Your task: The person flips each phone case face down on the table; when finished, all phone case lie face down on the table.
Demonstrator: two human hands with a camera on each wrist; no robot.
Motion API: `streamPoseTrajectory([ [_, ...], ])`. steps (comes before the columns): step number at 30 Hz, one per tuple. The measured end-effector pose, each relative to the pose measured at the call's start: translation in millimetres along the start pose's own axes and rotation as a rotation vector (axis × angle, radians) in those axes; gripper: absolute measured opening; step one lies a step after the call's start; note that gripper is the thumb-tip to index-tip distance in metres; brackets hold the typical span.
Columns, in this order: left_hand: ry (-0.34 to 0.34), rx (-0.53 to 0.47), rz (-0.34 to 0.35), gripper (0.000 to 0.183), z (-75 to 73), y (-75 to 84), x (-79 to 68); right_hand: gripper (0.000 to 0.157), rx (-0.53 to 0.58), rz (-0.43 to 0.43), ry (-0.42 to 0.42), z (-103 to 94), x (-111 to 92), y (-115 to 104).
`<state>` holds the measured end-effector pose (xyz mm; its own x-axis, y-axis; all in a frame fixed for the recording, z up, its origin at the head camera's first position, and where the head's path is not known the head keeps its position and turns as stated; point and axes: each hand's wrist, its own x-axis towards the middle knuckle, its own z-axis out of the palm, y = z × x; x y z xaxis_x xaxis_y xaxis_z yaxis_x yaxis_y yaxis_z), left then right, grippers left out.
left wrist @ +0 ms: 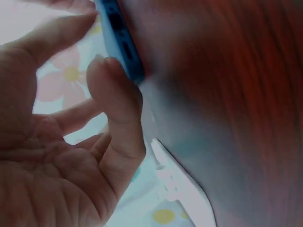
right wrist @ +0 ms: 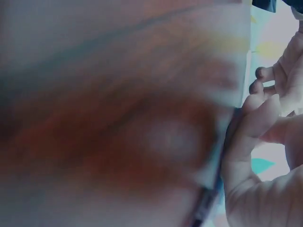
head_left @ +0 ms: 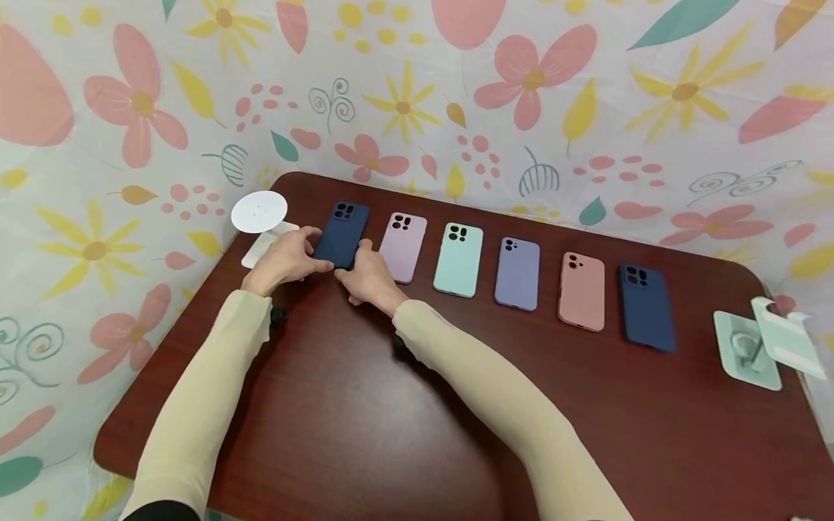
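A dark blue phone case (head_left: pixel 342 233) lies back side up at the left end of a row on the brown table. My left hand (head_left: pixel 285 257) grips its lower left corner between thumb and forefinger. On the lower right corner, my right hand (head_left: pixel 373 276) has its thumb at the bottom edge and its forefinger along the side. Port cutouts show on the edge of the case (left wrist: pixel 122 45) in the left wrist view, close to the left thumb (left wrist: pixel 118 94). The right wrist view is blurred, with the right hand (right wrist: pixel 258 156) beside a dark edge.
Rightward run cases in lilac (head_left: pixel 404 247), mint (head_left: pixel 459 260), periwinkle (head_left: pixel 517 275), pink (head_left: pixel 582 293) and dark blue (head_left: pixel 646 307). A white stand with a round plate (head_left: pixel 259 211) is left of my left hand. A mint folding stand (head_left: pixel 749 351) sits at the table's right edge.
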<state>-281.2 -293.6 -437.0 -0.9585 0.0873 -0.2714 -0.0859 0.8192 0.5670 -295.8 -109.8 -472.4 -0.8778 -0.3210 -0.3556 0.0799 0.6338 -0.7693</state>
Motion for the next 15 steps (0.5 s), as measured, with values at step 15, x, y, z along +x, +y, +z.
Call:
streamPoseTrajectory([
  [15,0.375,0.003,0.256,0.078,14.3,21.8,-34.2,0.033,-0.277,-0.513,0.472,-103.9,-103.6,25.2],
])
